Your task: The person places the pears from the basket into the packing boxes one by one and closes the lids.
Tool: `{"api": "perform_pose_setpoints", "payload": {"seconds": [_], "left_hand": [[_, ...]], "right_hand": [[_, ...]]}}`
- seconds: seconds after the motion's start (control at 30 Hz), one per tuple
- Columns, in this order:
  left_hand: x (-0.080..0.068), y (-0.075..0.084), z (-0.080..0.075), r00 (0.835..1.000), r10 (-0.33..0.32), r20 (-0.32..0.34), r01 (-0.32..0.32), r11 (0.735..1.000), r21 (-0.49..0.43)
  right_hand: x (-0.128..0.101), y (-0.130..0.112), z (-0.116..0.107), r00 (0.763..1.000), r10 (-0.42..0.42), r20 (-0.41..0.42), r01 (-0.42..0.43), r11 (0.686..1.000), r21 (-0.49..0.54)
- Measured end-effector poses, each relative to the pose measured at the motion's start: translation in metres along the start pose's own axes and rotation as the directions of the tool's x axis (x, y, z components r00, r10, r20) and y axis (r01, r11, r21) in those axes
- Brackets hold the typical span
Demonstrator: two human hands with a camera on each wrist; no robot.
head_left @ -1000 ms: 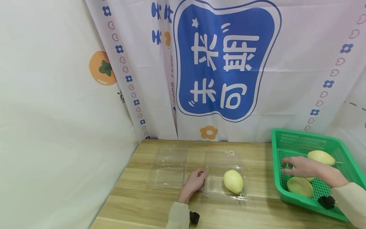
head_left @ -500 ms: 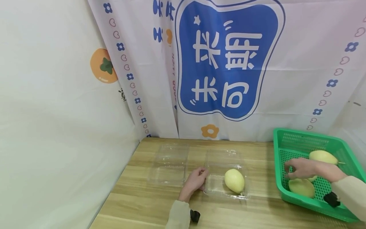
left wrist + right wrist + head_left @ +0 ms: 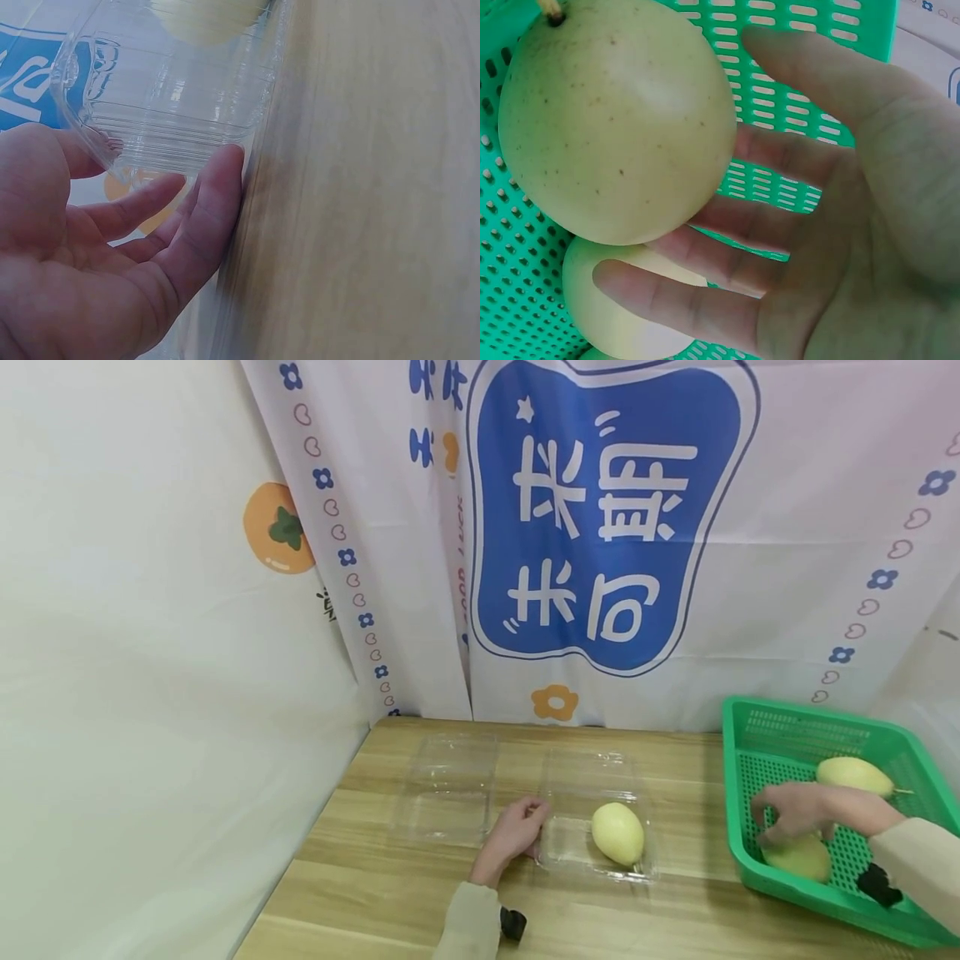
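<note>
With my right hand spread, fingertips behind the near pear in the green basket at right, I should cup it fully before lifting, minding the second pear crowding my little finger, while my left hand curls on the left edge of the clear box.

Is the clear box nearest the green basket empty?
No, it isn't empty. The head view shows one yellow fruit sitting in the clear box, toward its right side.
</note>
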State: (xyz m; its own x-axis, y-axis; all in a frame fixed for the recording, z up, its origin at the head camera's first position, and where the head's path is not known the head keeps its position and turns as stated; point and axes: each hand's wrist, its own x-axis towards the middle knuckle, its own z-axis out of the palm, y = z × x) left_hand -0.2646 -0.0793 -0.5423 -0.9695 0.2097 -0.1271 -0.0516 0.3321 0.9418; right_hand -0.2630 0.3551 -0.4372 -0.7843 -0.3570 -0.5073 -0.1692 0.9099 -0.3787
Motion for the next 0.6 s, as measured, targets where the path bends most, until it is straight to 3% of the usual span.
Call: {"api": "perform_pose_setpoints", "payload": {"seconds": [0.6], "left_hand": [[0.0005,-0.0001,-0.0001,1.0,-0.004,0.006,0.004,1.0,-0.004]], "right_hand": [[0.0023,-0.0017,0.0041,0.995,0.075,0.064,-0.077,0.997,0.027]]}}
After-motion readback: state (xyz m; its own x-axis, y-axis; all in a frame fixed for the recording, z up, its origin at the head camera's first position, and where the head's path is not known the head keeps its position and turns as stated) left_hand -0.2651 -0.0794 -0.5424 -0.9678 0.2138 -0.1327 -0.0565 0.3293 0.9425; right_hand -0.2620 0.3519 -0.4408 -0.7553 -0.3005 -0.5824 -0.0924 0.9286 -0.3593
